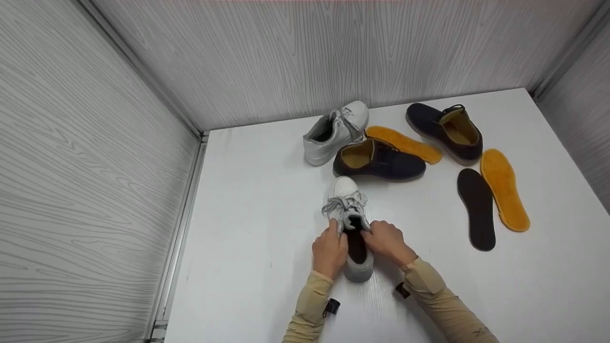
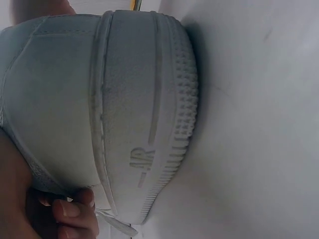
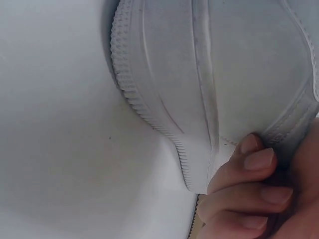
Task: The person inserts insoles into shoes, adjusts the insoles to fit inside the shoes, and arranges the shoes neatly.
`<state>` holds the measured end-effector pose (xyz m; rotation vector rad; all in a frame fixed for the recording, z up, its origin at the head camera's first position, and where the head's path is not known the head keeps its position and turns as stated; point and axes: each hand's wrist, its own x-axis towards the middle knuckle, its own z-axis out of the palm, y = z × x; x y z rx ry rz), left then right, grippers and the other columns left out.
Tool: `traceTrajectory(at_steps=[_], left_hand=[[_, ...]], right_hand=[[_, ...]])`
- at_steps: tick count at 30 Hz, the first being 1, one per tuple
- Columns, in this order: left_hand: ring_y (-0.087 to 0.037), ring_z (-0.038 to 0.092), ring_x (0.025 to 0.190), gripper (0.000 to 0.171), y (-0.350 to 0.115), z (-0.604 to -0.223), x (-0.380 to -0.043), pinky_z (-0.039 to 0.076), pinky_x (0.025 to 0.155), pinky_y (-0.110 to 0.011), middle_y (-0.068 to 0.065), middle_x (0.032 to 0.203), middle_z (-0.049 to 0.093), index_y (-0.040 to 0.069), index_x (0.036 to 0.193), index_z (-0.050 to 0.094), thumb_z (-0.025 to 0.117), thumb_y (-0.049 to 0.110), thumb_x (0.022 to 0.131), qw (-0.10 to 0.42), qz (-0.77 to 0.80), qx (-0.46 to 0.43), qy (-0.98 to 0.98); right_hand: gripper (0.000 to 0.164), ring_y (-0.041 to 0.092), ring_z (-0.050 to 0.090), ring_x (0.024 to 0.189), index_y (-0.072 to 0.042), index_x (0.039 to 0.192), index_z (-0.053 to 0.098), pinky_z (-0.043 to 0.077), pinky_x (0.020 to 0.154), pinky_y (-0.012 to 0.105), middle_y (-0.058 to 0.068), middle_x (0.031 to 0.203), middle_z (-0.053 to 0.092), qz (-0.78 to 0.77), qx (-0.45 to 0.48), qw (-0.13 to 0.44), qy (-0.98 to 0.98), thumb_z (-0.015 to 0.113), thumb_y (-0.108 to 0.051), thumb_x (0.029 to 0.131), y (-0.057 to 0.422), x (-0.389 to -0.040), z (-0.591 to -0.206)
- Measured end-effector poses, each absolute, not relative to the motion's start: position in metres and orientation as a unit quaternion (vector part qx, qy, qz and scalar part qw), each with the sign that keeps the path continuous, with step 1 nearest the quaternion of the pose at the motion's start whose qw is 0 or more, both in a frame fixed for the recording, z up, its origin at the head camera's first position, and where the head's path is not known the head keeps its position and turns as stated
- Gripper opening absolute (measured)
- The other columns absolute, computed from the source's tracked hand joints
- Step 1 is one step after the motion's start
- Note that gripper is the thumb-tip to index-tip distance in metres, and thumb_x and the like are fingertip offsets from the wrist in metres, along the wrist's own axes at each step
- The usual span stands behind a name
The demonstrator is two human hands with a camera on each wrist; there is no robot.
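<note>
A white lace-up sneaker (image 1: 358, 272) stands sole-down on the white table, toe pointing away from me, a dark insole (image 1: 356, 245) visible inside it. My left hand (image 1: 330, 250) grips the left edge of its opening, and my right hand (image 1: 388, 242) grips the right edge with the thumb at the inside. In the left wrist view, curled fingers (image 2: 75, 214) lie against the sneaker's side (image 2: 60, 99), above the sole marked AIR. Likewise, the right wrist view has bent fingers (image 3: 244, 189) against the other side of the sneaker (image 3: 249, 64). Both thumb tips are partly hidden.
Beyond the toe lies a dark navy shoe (image 1: 400, 166), beside a second white sneaker (image 1: 317, 151) and an orange insole (image 1: 405, 143). Farther right are another navy shoe (image 1: 431, 121), a dark brown insole (image 1: 478, 209) and an orange insole (image 1: 505, 190). Grey panels (image 1: 286, 57) wall the table.
</note>
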<state>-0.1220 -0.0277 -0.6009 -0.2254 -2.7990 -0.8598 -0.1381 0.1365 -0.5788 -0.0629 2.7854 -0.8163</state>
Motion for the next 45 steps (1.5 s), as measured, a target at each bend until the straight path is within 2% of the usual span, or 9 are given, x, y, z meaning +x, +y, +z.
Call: traceTrajectory(at_steps=[6, 16, 21, 26, 30, 36, 45], left_hand=[[-0.036, 0.062, 0.055, 0.015, -0.028, -0.601, -0.124, 0.045, 0.047, -0.046, -0.013, 0.063, 0.058, 0.003, 0.097, 0.051, 0.055, 0.013, 0.087, 0.117, -0.298, -0.098, -0.942], [-0.039, 0.062, 0.057, 0.018, -0.047, -0.595, -0.123, 0.045, 0.049, -0.048, -0.015, 0.065, 0.06, 0.001, 0.101, 0.052, 0.056, 0.012, 0.087, 0.113, -0.299, -0.102, -0.942], [-0.038, 0.062, 0.057, 0.019, -0.063, -0.586, -0.126, 0.046, 0.05, -0.048, -0.016, 0.065, 0.06, 0.0, 0.102, 0.053, 0.055, 0.011, 0.087, 0.119, -0.314, -0.112, -0.935], [-0.032, 0.058, 0.055, 0.018, -0.084, -0.585, -0.13, 0.044, 0.05, -0.045, -0.015, 0.063, 0.056, 0.0, 0.103, 0.055, 0.053, 0.008, 0.087, 0.125, -0.355, -0.115, -0.919], [-0.025, 0.052, 0.053, 0.017, -0.101, -0.581, -0.135, 0.042, 0.05, -0.042, -0.01, 0.06, 0.051, 0.0, 0.103, 0.055, 0.053, 0.007, 0.088, 0.131, -0.374, -0.113, -0.911], [-0.018, 0.039, 0.051, 0.007, -0.12, -0.569, -0.145, 0.034, 0.047, -0.034, 0.003, 0.057, 0.033, 0.004, 0.094, 0.051, 0.052, 0.006, 0.088, 0.152, -0.374, -0.124, -0.907], [-0.02, 0.041, 0.053, 0.004, -0.152, -0.555, -0.159, 0.036, 0.049, -0.036, -0.001, 0.059, 0.038, 0.004, 0.088, 0.051, 0.052, 0.008, 0.089, 0.183, -0.371, -0.104, -0.905]], right_hand=[[0.035, 0.026, 0.05, 0.053, -0.009, 0.06, 0.049, 0.043, 0.051, 0.044, 0.007, 0.058, 0.051, -0.281, -0.038, 0.109, 0.953, 0.056, -0.024, 0.09, 0.138, -0.139, -0.575], [0.037, 0.027, 0.052, 0.052, -0.011, 0.057, 0.047, 0.044, 0.049, 0.046, 0.007, 0.057, 0.051, -0.281, -0.057, 0.097, 0.953, 0.058, -0.027, 0.089, 0.123, -0.141, -0.571], [0.043, 0.023, 0.047, 0.048, -0.014, 0.053, 0.042, 0.039, 0.045, 0.04, 0.002, 0.054, 0.047, -0.294, -0.069, 0.091, 0.949, 0.058, -0.032, 0.088, 0.111, -0.144, -0.56], [0.042, 0.016, 0.041, 0.045, -0.018, 0.051, 0.04, 0.034, 0.042, 0.034, -0.005, 0.05, 0.041, -0.309, -0.105, 0.064, 0.943, 0.058, -0.035, 0.085, 0.098, -0.145, -0.548], [0.039, 0.013, 0.037, 0.045, -0.018, 0.051, 0.04, 0.031, 0.042, 0.031, -0.009, 0.049, 0.035, -0.317, -0.151, 0.024, 0.936, 0.06, -0.031, 0.083, 0.088, -0.146, -0.539], [0.035, 0.011, 0.037, 0.047, -0.018, 0.054, 0.042, 0.031, 0.044, 0.03, -0.009, 0.051, 0.035, -0.326, -0.177, -0.013, 0.928, 0.06, -0.026, 0.083, 0.073, -0.148, -0.527], [0.035, 0.008, 0.032, 0.047, -0.019, 0.053, 0.041, 0.026, 0.043, 0.028, -0.013, 0.05, 0.032, -0.343, -0.199, -0.022, 0.918, 0.058, -0.021, 0.083, 0.053, -0.151, -0.513]])
